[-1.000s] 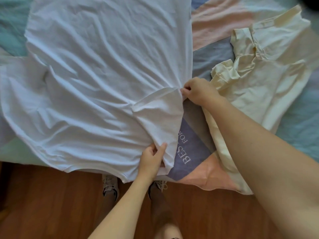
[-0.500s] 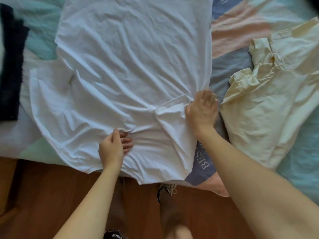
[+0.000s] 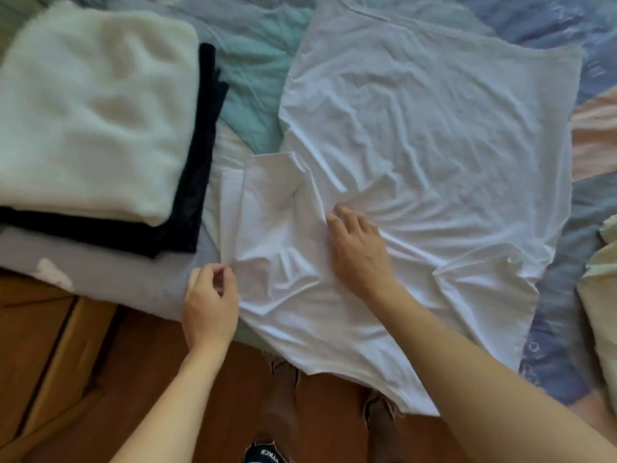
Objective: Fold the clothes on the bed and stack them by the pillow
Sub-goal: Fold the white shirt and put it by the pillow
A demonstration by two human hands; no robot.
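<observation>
Wrinkles cover the white T-shirt point(image 3: 434, 155), which lies spread across the bed point(image 3: 253, 61) with its lower hem hanging past the mattress edge, so part of the hem is lost against the wooden floor point(image 3: 66, 379). Its near sleeve is bunched and folded over itself beside the left hand point(image 3: 210, 305), and how many layers sit there is hard to tell. That left hand has thumb and fingers curled together, pinching the sleeve's edge. The right hand point(image 3: 357, 248) lies flat on the shirt with fingers spread, pressing the cloth near the sleeve seam; its forearm covers a strip of the shirt below it.

At the left edge a cream fleecy folded piece point(image 3: 90, 108) rests on a dark folded garment point(image 3: 190, 195), both on a pale lilac pillow point(image 3: 100, 272); only the rim of the dark one shows. At the right border a cream-yellow garment point(image 3: 601, 295) is cut off by the frame. Shoes point(image 3: 280, 362) peek out under the shirt's hem, partly hidden.
</observation>
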